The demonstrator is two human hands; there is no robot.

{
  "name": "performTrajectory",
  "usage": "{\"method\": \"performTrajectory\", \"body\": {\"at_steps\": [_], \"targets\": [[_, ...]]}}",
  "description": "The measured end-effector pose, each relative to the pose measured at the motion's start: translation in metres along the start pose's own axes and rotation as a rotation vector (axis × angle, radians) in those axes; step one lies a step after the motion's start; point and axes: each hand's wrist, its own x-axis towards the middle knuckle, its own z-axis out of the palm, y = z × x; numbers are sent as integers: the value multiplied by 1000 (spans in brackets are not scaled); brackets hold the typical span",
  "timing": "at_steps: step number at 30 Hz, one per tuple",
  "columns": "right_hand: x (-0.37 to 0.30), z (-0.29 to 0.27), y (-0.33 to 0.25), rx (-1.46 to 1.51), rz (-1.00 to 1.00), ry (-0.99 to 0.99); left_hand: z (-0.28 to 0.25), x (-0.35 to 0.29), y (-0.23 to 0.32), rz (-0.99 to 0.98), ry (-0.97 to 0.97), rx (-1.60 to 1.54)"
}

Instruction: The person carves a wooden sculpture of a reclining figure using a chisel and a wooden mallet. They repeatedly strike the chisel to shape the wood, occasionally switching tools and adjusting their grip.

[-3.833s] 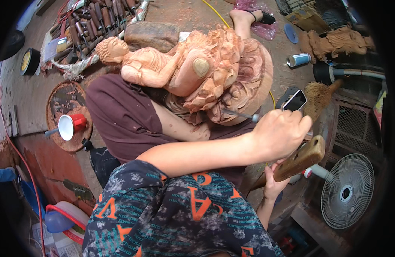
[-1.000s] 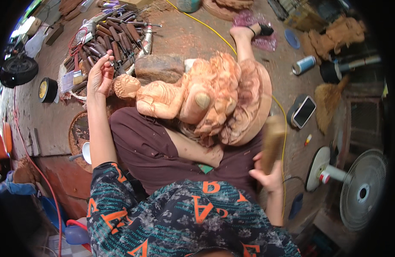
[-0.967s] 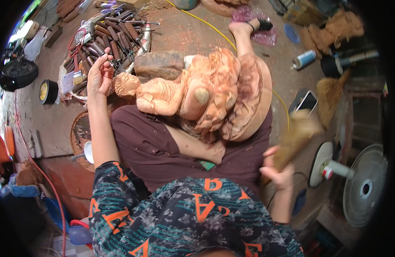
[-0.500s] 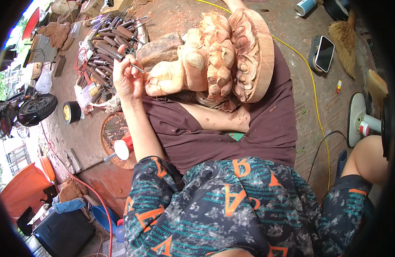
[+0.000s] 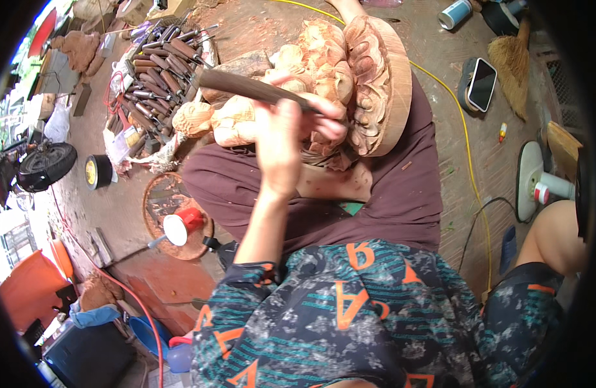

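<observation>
My left hand [image 5: 282, 139] is raised over my lap, its fingers closed round a carving chisel [image 5: 249, 88]. The chisel's long dark wooden handle points to the upper left. Its blade end is hidden at the fingers. Below the hand lies a carved wooden statue [image 5: 230, 126] on its side across my crossed legs, head to the left, with a round petal-carved base [image 5: 396, 84] to the right. The hand covers part of its middle, and I cannot tell if the blade touches the wood. At the right edge my right arm [image 5: 550, 236] shows only near the elbow; its hand is out of view.
Many wooden-handled chisels [image 5: 159, 84] lie heaped at the left. Closer are a black tape roll [image 5: 98, 172] and a red-and-white cup-shaped thing [image 5: 183, 226]. A yellow cord [image 5: 469, 139] runs along the right, near a phone [image 5: 483, 85], a straw broom [image 5: 510, 71] and a fan base [image 5: 529, 181].
My left hand has swung right from beside the statue's head end to over its middle, turning the chisel so its handle shows. The statue's head is now uncovered.
</observation>
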Motion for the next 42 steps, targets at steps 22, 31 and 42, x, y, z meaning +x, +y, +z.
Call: {"method": "performTrajectory", "body": {"at_steps": [22,31,42], "targets": [[-54,-77,-22,84,5,283,25,-51,-48,264,60,87],[-52,-74,-37,-162,-69,310,-9,-64,-56,329,-27,803],[-70,-101,-64,-939,-7,-112,8,-53,-43,368,-83,747]]}}
